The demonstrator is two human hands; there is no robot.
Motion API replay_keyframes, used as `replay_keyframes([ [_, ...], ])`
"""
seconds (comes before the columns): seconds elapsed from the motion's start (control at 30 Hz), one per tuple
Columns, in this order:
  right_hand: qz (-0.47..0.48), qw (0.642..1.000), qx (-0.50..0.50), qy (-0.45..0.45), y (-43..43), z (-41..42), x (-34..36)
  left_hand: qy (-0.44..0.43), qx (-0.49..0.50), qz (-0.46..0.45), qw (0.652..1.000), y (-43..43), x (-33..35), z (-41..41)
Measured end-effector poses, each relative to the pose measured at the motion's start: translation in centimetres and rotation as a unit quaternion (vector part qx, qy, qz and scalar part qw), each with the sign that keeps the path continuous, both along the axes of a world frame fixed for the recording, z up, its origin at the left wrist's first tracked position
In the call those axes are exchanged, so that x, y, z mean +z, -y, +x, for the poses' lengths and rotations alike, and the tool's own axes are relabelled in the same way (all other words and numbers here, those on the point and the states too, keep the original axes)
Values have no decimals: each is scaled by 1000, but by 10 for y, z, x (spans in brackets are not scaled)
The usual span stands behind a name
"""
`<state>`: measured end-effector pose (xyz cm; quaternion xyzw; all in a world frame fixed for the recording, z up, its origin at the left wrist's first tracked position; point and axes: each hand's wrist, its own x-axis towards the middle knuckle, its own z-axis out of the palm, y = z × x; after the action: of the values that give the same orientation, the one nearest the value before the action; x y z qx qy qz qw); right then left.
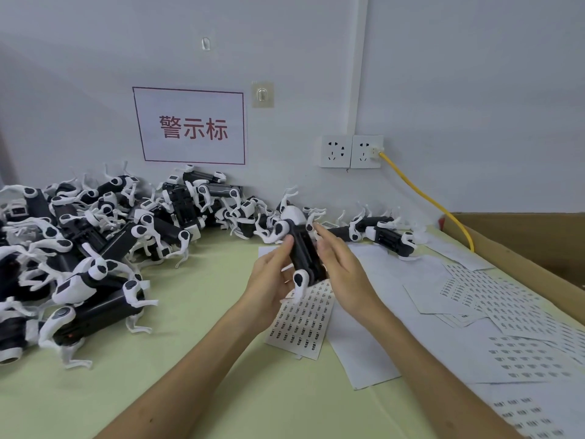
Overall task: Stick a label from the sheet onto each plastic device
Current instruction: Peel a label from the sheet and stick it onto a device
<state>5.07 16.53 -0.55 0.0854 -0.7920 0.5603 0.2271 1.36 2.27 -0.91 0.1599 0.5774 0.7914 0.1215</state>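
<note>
Black-and-white plastic device [303, 252] gripped by left hand [271, 280], open-fingered right hand [342, 268] touching it.

White wall sign [191, 126], red border, red characters: "警示标". Label sheets' [300, 321] print too small to read.

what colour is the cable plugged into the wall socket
Yellow; the cable shows best in the head view.

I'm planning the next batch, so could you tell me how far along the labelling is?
Possibly done: the few devices at the back right, though their labels aren't visible. In hand: the left hand grips one device, the right hand presses flat fingers against it. Left: apparently the large pile, with many labels on the sheet.
</note>
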Motion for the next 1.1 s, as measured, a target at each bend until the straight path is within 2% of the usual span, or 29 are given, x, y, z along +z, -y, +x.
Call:
replay_keyframes([
  [0.07, 29, 999, -35, 13, -1, -4, -1, 30, 27, 33, 999, 3, 2, -4],
  [0.17, 140, 983, -89, 80, -10, -8, -6, 55, 73, 63, 994, 9, 3, -12],
  [0.2, 188, 969, -104, 123, -14, -8, -8, 71, 87, 66, 991, 12, 2, -16],
  [0.27, 309, 916, -132, 220, -23, -8, -13, 116, 114, 68, 984, 16, 1, -20],
  [0.33, 377, 874, -131, 277, -27, -8, -16, 151, 129, 59, 978, 20, 0, -24],
  [0.4, 370, 876, -118, 285, -27, -10, -19, 171, 122, 60, 976, 22, -1, -25],
  [0.57, 312, 911, -111, 247, -24, -12, -21, 214, 31, 97, 971, 25, 0, -24],
  [0.73, 273, 928, -92, 235, -22, -11, -23, 188, 1, 72, 980, 26, -3, -25],
  [0.97, 331, 919, -73, 202, -17, -11, -24, 166, 34, 8, 985, 26, -3, -29],
  [1.1, 381, 895, -60, 224, -16, -14, -27, 155, 46, -10, 987, 25, -1, -28],
])
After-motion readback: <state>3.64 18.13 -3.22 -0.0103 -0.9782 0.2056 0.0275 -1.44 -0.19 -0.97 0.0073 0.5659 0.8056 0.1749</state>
